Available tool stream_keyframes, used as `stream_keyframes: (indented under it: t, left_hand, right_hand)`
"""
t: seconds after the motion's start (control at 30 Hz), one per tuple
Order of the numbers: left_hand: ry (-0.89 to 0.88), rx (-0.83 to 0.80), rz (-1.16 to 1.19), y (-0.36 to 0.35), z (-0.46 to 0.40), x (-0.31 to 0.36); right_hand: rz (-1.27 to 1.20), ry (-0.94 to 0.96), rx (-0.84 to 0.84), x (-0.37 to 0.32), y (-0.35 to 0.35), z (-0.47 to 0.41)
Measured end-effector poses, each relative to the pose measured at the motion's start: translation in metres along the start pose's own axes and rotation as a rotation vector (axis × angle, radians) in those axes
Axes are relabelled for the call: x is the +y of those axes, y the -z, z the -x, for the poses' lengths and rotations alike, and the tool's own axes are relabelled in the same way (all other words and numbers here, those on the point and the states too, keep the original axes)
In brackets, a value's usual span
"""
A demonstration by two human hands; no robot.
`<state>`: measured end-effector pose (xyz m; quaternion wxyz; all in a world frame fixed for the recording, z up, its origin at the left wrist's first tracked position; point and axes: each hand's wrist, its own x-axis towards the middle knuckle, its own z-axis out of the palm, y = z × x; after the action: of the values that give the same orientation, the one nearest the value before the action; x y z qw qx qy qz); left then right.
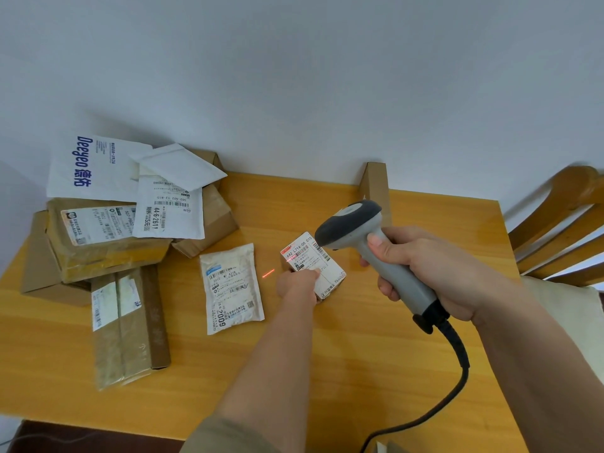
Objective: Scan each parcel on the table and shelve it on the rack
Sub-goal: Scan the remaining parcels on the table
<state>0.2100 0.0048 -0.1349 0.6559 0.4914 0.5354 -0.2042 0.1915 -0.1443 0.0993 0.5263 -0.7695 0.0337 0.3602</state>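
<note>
A small parcel box [322, 266] with a white shipping label rests on the wooden table [327, 354], tilted up by my left hand [299, 284], which grips its near left side. My right hand [428, 273] holds a grey handheld barcode scanner [366, 243] by its handle, with the head just above and right of the label. A red laser line crosses the label and spills onto the table to its left. The rack is not in view.
A flat white pouch parcel [230, 287] lies left of the box. Further left sits a pile of cardboard boxes [108, 246] and white mailers [170, 204]. A thin cardboard box [376, 188] leans against the wall. A wooden chair [562, 230] stands at right. The scanner cable [457, 371] trails toward me.
</note>
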Motion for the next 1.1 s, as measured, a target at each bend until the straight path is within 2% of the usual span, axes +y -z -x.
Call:
stream_keyframes:
  t: [0.4,0.6,0.77,0.93,1.1]
  left_hand:
    - [-0.017,-0.028,0.020,0.001,0.005,0.002]
    - [-0.030,-0.047,0.057,0.003,0.005,0.000]
    - [-0.033,-0.104,0.093,0.011,0.012,0.000]
    - [-0.057,-0.205,0.061,0.036,0.021,-0.008]
    - [-0.104,-0.277,0.037,0.050,0.032,-0.016]
  right_hand:
    - [-0.024,0.002,0.003,-0.004,0.007,0.001]
    - [-0.131,-0.015,-0.002,0.006,0.006,-0.004]
    - [-0.209,-0.025,0.095,0.041,-0.007,-0.030]
    - [-0.425,-0.117,0.172,0.085,-0.039,-0.072]
    - [-0.474,-0.165,0.206,0.110,-0.075,-0.090]
